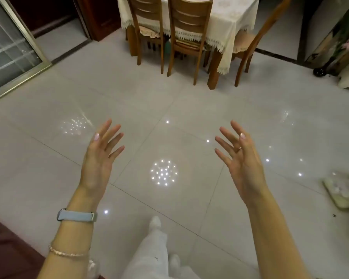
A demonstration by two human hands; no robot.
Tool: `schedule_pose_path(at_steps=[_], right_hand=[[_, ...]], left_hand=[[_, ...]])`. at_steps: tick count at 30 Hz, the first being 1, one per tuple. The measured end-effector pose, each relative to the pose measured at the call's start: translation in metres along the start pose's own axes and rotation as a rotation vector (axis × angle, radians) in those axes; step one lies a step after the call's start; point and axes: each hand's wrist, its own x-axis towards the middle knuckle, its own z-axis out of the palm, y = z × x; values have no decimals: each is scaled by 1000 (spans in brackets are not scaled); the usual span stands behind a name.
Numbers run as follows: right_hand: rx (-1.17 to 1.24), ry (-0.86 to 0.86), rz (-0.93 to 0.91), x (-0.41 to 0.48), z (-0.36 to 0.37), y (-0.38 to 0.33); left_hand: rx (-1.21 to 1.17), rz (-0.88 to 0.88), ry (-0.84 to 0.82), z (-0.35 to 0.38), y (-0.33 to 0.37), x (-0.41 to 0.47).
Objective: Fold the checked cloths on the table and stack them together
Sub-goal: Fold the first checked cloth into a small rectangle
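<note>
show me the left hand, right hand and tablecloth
left hand (99,160), head view, middle of the hand
right hand (243,164), head view, middle of the hand
tablecloth (226,23), head view, on its hanging side

Head view, facing down and forward over the floor (169,101).
- Left hand (101,158) and right hand (242,160) are held out side by side above the floor, well apart.
- Wristband (77,216) sits on the left wrist. Bracelet (69,253) is on the same forearm, nearer the camera.
- Leg (153,252) is below and between the 2 forearms, with its foot on the floor.
- Table (220,21) is at far centre, with its cloth hanging over the edges.
- Chair 1 (147,21) and chair 2 (189,23) are pushed in side by side at the table's near side, chair 1 to the left.
- Chair 3 (256,41) is at the table's right side.
- Sliding door (12,49) is at far left.
- Blurred item (343,190) lies on the floor at the right edge.
</note>
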Motion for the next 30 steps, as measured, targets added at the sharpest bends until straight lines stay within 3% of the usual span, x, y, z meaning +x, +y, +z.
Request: schedule_pose_path(at_steps=[19,30], right_hand=[[-97,-71,15,282,123,-16],[-77,-60,49,463,150,-21]], left_hand=[[-11,8,28,-14,32,291],[-6,-32,46,6,13,462]])
